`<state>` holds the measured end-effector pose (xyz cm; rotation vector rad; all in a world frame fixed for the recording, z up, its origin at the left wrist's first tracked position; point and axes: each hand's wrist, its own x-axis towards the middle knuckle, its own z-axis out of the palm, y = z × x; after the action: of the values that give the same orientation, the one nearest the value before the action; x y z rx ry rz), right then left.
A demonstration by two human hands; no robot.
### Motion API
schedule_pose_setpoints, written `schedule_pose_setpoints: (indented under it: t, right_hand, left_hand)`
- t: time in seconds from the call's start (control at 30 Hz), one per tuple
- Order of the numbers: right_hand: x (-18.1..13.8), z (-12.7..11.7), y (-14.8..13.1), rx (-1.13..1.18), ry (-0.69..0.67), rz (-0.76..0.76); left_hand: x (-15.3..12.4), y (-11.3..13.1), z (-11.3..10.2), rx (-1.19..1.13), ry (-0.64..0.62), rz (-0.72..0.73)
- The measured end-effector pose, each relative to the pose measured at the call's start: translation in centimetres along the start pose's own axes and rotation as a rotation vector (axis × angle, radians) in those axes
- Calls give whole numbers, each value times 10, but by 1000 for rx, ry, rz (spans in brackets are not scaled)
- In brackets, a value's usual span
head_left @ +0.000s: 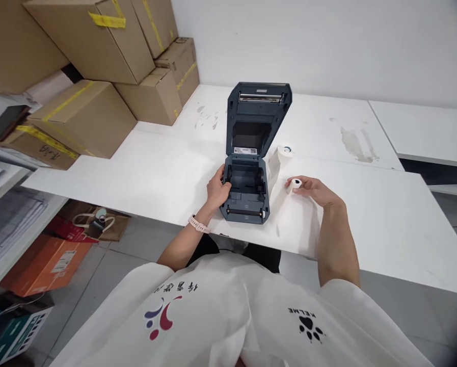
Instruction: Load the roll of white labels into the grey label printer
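A dark grey label printer [247,176] stands on the white table [384,224] with its lid raised and its paper bay bare. My left hand [217,187] grips the printer's left side wall, fingers curled over the edge. My right hand [312,189] lies on the table to the right of the printer, fingers closed round a small white paper roll [295,183] lying on its side. A second white roll [284,151] stands just behind it, beside the printer's hinge, with loose white paper trailing down between the two.
Brown cardboard boxes [94,112] with yellow tape are stacked at the table's back left. A second white table [427,130] adjoins at the right. On the floor at left lie an orange box [45,262], a paper bag and shelving with papers.
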<state>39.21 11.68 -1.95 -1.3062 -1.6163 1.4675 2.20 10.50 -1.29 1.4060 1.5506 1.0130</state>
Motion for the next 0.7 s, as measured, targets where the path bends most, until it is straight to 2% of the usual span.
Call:
schedule_pose_setpoints:
  t: [0.07, 0.17, 0.23, 0.33, 0.4, 0.47, 0.57, 0.7]
  right_hand:
    - [1, 8, -22, 21, -33, -98]
    - [12, 29, -74, -7, -115, -283]
    - [25, 53, -112, -222, -241, -302]
    - [54, 101, -148, -696, -275, -355]
    - [73, 130, -152, -1031, -252, -287]
    - [88, 151, -146, -1234, -227, -196]
    - [93, 163, -133, -1298, -190, -164]
    - [67, 160, -124, -1258, -116, -246]
  left_hand:
    - [0, 0, 0, -4, -4, -3]
    - [0, 1, 0, 0, -9, -8]
    - [0, 2, 0, 9, -4, -9]
    - [-1, 3, 0, 32, 3, -5]
    - [-2, 3, 0, 39, -2, -3]
    - [-3, 3, 1, 38, -2, 0]
    - [-3, 2, 1, 31, 2, 9]
    - [-3, 1, 2, -20, 11, 4]
